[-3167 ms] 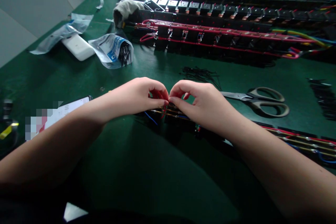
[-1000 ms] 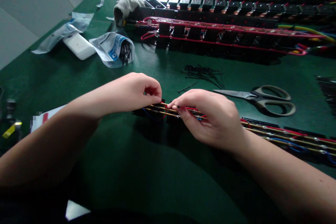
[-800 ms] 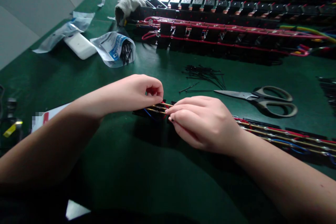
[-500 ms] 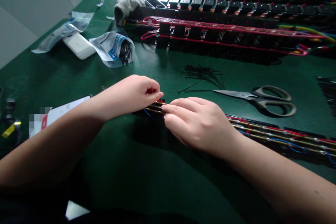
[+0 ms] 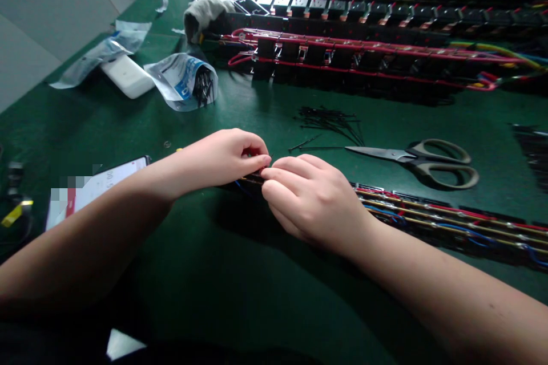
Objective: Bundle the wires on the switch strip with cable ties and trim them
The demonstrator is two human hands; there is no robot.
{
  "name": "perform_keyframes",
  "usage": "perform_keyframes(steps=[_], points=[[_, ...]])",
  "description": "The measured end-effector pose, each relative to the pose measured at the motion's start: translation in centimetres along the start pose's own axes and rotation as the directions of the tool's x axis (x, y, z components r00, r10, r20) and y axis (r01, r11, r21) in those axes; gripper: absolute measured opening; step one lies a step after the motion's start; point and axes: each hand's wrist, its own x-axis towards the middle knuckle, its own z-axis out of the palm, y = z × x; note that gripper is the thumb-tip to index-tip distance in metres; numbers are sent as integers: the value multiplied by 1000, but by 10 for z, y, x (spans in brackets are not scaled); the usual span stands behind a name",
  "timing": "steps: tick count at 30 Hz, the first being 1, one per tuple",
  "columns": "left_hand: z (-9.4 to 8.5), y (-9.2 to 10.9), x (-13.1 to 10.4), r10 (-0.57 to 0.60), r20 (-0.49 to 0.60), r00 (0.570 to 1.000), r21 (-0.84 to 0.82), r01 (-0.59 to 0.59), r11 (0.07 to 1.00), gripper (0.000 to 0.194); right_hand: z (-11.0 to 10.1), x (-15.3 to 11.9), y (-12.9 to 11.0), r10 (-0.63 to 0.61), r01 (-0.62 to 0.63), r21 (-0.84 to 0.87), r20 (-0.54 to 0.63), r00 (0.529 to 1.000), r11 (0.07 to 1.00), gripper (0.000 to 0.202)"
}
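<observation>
A long black strip (image 5: 440,221) with brass-coloured rods and red and blue wires runs from the right edge to beneath my hands. My left hand (image 5: 233,155) is closed in a pinch over the strip's left end, thumb tip against the fingers. Close beside it, my right hand (image 5: 310,197) lies over the strip, fingers bent and pressed together at a spot next to the left thumb. A bit of red shows between the fingertips; what they pinch is hidden. Black cable ties (image 5: 329,120) lie in a loose pile behind the right hand, near scissors (image 5: 413,157) with grey handles.
Farther back lie long black assemblies (image 5: 342,57) with thick red wires. At left are an open bag (image 5: 177,77) of black cable ties, a white case (image 5: 128,77), a plastic bag (image 5: 103,51) and a phone (image 5: 96,188), partly behind my left forearm. A grey cloth (image 5: 208,11) sits behind.
My left hand has shifted slightly right and down, its thumb closer to the right fingertips. My right hand has moved a little left. The gap between them has narrowed.
</observation>
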Motion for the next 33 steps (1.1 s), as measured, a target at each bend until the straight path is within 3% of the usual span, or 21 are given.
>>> perform_keyframes(steps=[4,7,11,14,18,23,33], points=[[0,0,1,29,-16,999,-223,-31,974,19,2,1,5,92,-91,150,-5,996,985,21],[1,0,-1,28,-27,999,-339,-36,940,12,1,3,9,245,-228,315,-16,969,921,15],[3,-1,-2,30,-121,992,-318,-68,946,13,-3,8,15,509,-495,459,104,855,738,8],[2,-1,-2,26,-149,988,-282,-68,957,13,-6,11,18,604,-621,507,225,765,598,9],[3,1,-2,23,-176,984,-264,-69,962,11,-6,12,22,616,-646,549,274,739,531,11],[7,1,-3,48,-249,967,-218,-104,970,9,-4,11,22,614,-632,574,261,745,521,9],[7,-1,-2,109,-279,954,-172,-161,972,7,-1,10,22,624,-623,589,240,743,515,5]])
